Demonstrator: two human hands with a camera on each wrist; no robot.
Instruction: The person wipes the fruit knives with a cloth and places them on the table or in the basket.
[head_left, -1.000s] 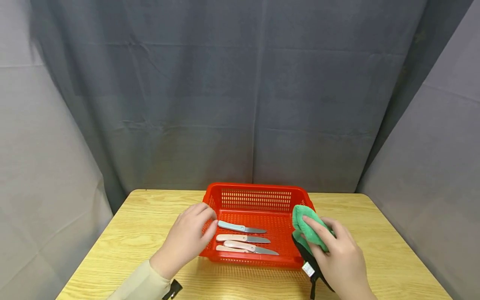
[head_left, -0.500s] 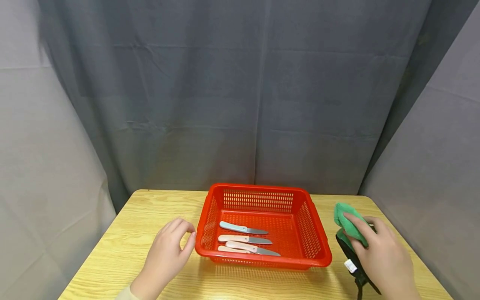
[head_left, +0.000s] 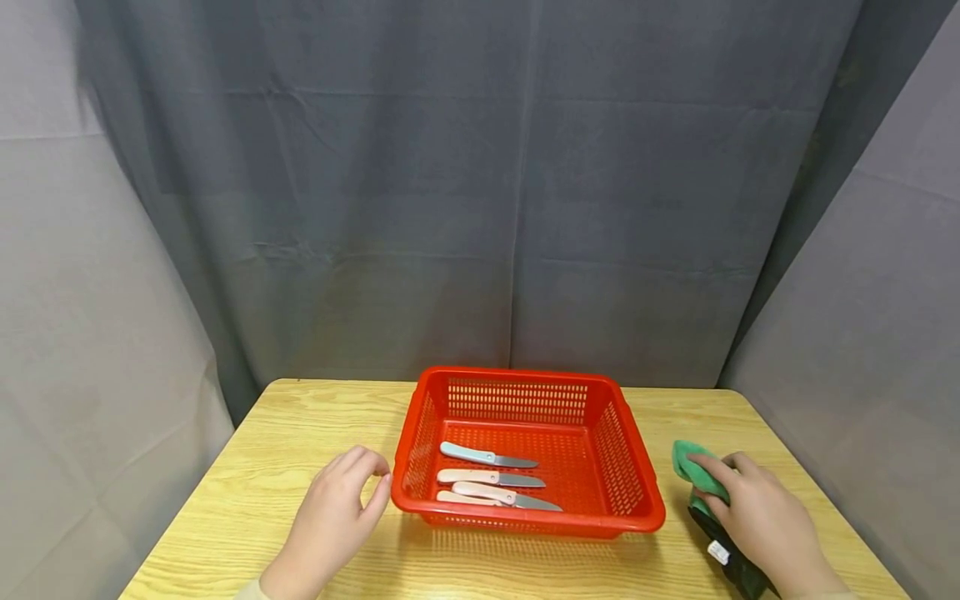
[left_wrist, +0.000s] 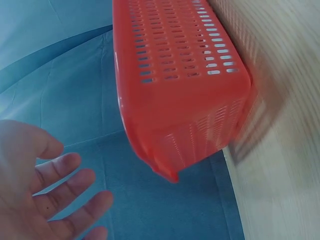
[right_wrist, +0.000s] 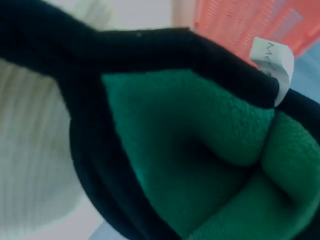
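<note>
Right of the basket, my right hand (head_left: 765, 521) grips a folded green plush cloth (head_left: 692, 465) with black edging and a white label (head_left: 718, 552). The cloth is low over the table. In the right wrist view, the green cloth (right_wrist: 165, 135) is close to the camera and hides the fingers. My left hand (head_left: 330, 512) is beside the left rim of the red basket (head_left: 525, 523). Its fingers are loosely bent with nothing in them; the left wrist view shows them apart from the basket (left_wrist: 185, 105).
Several small knives lie in the basket, blades pointing right: one with a light blue handle (head_left: 467, 452), the others with cream handles (head_left: 468, 476). The basket is on a wooden table (head_left: 315, 417). Grey curtains (head_left: 375, 208) hang behind and at both sides.
My right hand has carried the cloth from over the basket's right side out to the right and lowered it. My left hand has drawn back leftward from over the basket's left side.
</note>
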